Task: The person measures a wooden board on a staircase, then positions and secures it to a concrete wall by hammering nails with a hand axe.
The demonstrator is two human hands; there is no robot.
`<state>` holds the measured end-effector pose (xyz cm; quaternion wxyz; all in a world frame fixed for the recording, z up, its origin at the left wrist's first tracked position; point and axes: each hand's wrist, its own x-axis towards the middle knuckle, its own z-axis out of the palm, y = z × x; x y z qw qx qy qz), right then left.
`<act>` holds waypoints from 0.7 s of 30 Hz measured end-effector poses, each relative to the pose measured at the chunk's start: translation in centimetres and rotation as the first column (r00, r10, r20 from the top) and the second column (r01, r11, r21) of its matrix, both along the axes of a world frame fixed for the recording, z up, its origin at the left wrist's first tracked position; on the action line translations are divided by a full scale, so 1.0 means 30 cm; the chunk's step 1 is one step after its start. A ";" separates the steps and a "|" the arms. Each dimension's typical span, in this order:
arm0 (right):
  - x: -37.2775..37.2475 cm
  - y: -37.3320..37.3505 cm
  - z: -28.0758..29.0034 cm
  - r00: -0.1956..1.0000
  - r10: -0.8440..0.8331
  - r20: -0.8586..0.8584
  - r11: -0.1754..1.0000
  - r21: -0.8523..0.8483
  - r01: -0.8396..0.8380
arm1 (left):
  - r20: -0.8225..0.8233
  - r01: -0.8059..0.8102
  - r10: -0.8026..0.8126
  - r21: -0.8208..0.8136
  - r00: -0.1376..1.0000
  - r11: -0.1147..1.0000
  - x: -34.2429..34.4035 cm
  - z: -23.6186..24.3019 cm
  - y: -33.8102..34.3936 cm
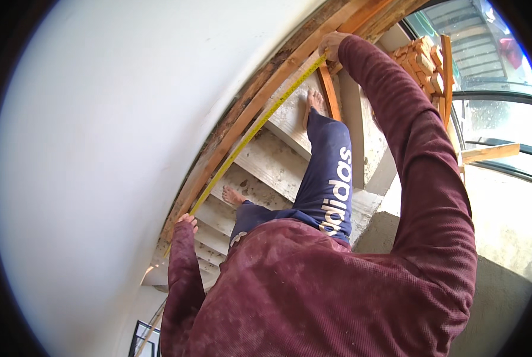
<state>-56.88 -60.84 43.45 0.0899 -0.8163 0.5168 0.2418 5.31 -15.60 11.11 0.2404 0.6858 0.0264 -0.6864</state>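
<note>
A yellow measuring tape (259,122) runs taut diagonally along a long wooden board (272,71) fixed to the white wall above the stair edge. My right hand (331,46), at the far upper end, has its fingers closed on the tape against the wood. My left hand (187,221) is lower left, fingers curled on the tape where it passes along the board; the tape continues a short way below it. My bare feet (313,100) stand on different concrete steps.
Concrete steps (265,166) descend to the lower left beside the wall (87,149). An upright wooden plank (330,92) leans near my upper foot. Stacked wood pieces (419,59) sit by a glazed window (489,71) at the upper right, with a loose board (489,152) sticking out.
</note>
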 end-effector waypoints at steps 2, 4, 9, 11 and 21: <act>-0.100 -0.079 -0.057 0.996 -0.087 -0.012 0.996 0.014 0.087 | -0.017 0.136 -0.137 -0.021 0.990 0.990 -0.081 -0.010 -0.096; -0.097 -0.127 -0.142 0.994 -0.111 0.004 0.992 0.059 0.110 | 0.016 0.240 -0.240 0.005 0.971 0.971 -0.142 0.013 -0.136; -0.410 -0.262 -0.335 0.917 0.385 0.100 0.922 -0.075 -0.379 | 0.003 0.458 -0.458 -0.024 0.889 0.889 -0.500 0.120 -0.442; -0.413 -0.311 -0.423 0.932 0.327 0.158 0.945 -0.057 -0.322 | -0.025 0.468 -0.470 -0.069 0.882 0.881 -0.591 0.100 -0.515; -0.577 -0.441 -0.692 0.866 0.321 0.384 0.943 -0.051 -0.327 | 0.001 0.498 -0.536 -0.369 0.844 0.784 -1.031 -0.093 -1.020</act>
